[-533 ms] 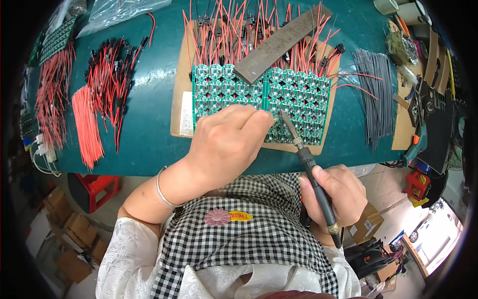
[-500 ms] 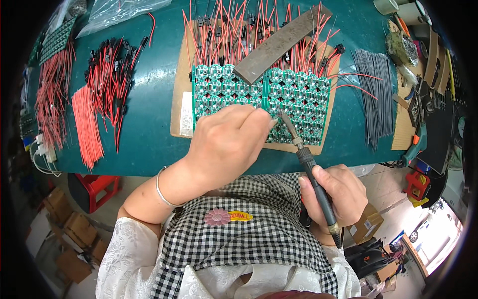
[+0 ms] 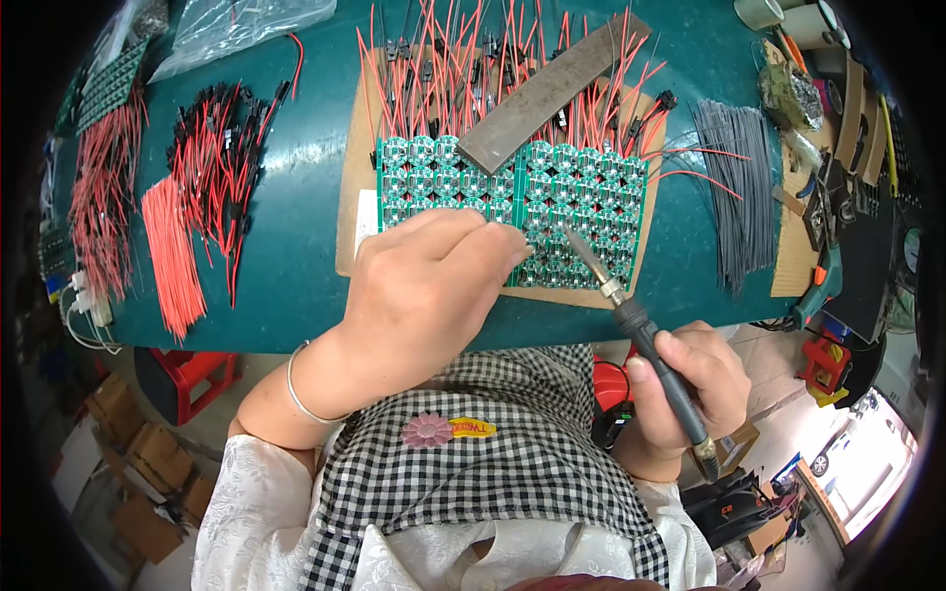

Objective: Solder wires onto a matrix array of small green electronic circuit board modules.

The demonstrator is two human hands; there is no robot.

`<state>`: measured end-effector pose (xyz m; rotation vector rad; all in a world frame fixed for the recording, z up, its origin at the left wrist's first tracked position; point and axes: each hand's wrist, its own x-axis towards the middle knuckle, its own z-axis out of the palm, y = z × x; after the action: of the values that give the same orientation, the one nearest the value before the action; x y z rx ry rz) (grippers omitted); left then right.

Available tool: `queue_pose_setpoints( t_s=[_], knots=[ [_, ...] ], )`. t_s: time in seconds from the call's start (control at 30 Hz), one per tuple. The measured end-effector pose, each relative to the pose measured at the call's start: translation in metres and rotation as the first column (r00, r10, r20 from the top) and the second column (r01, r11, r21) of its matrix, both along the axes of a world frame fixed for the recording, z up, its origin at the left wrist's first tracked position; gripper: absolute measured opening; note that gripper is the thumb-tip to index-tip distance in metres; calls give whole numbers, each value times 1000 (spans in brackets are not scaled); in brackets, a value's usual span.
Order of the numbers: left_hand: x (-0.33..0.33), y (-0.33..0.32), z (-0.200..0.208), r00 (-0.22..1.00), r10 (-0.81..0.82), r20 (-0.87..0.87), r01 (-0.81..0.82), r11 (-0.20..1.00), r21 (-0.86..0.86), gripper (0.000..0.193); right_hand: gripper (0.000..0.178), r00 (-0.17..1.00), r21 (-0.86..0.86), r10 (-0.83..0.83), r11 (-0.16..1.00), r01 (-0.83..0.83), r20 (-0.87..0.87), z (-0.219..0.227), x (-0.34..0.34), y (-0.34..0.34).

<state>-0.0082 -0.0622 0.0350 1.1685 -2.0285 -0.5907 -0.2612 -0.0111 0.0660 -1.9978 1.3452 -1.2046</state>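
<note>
Soldering iron (image 3: 639, 325) gripped, right fingers (image 3: 693, 361); left fingers (image 3: 491, 251) pinched over circuit boards (image 3: 583, 207), hold unclear

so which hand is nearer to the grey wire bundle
Right: the right hand is on the near side of the grey wire bundle, holding the soldering iron; the left hand is farther left, at the green circuit boards.

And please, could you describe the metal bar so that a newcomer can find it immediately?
On the green table, find the cardboard sheet under the green circuit boards. The metal bar slants across the boards' far edge, among the red wires. It alone is a broad, flat, grey-brown strip; its neighbours are thin wires and patterned boards.
</note>
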Motion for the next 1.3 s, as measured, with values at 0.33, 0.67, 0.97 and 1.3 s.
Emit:
queue_pose_setpoints(
  t_s=[0.33,0.67,0.97,1.3],
  knots=[
    [-6,-2,-11,999,7,36,-5,999,-49,21,30,985,1,84,996,-85,-152,-3,11,0],
    [-6,-1,-16,1000,9,22,-8,999,-52,22,27,969,-7,63,998,-67,-240,4,23,3],
    [-2,-1,-2,995,56,-86,-58,998,-14,17,31,992,2,77,997,-77,-98,12,2,-1],
    [-2,-8,-3,1000,14,22,-14,1000,-4,18,30,997,-27,18,999,-20,-81,-1,6,-11]
  ],
)
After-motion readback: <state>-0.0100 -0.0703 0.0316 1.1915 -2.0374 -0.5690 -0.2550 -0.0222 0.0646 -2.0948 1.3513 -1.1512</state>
